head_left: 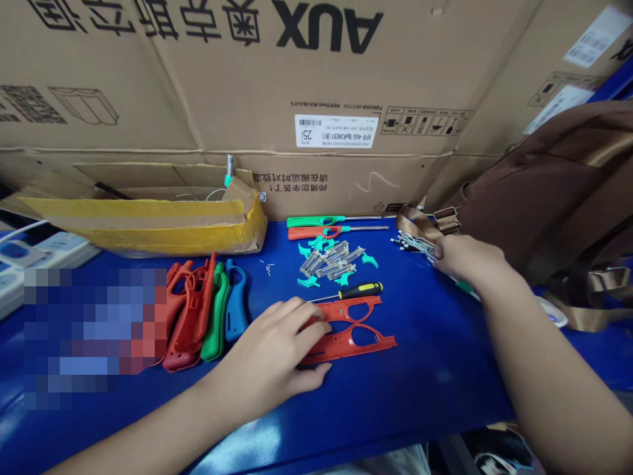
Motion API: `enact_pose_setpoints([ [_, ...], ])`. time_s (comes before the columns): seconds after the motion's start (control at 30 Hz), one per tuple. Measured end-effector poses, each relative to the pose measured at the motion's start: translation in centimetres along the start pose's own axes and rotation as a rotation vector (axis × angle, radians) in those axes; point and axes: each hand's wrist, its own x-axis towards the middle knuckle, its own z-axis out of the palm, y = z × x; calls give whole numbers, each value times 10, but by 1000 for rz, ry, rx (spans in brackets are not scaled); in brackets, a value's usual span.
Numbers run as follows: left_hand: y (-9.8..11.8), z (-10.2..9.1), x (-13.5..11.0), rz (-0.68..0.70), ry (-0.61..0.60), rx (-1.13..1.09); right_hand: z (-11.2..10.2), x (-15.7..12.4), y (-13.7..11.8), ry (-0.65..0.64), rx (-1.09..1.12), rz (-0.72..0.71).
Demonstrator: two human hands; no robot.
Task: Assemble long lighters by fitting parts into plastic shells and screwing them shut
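Hands at red shells

Left hand (277,349) lies open, fingers spread on two red shell halves (353,326) on the blue table (435,369). Right hand (462,257), curled, touches a wire bundle (411,243); whether it grips, I cannot tell. A screwdriver (353,291) lies just behind the shells.

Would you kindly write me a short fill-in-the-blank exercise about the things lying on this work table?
1. The left hand rests on two orange shells on a ____ table.
2. The screwdriver has a black and ____ handle.
3. Beside the orange lighter lies a ____ one.
4. The right hand reaches the white parts next to a ____ bag.
Missing words: blue; yellow; green; brown.
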Motion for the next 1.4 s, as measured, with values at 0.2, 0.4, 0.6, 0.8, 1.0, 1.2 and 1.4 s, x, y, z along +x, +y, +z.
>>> enact_pose_setpoints([
  [0.2,1,0,1,-19,-64,-8,-3,-6,-3,114,61,-102],
  [0.4,5,-2,2,-77,-80,29,6,-24,-33,468,276,-661],
  [0.6,6,-2,0,-112,-51,76,16,-48,-53,468,394,-1005],
  [0.8,5,-3,0,-138,-37,116,22,-56,-56,408,368,-1010],
  [1.0,1,-3,2,-172,-40,120,15,-61,-55,335,400,-1014],
  [1.2,0,-1,2,-170,-19,114,11,-66,-54,238,455,-1000],
  [1.4,1,-3,2,-125,-22,52,13,-64,-53,290,330,-1109],
])
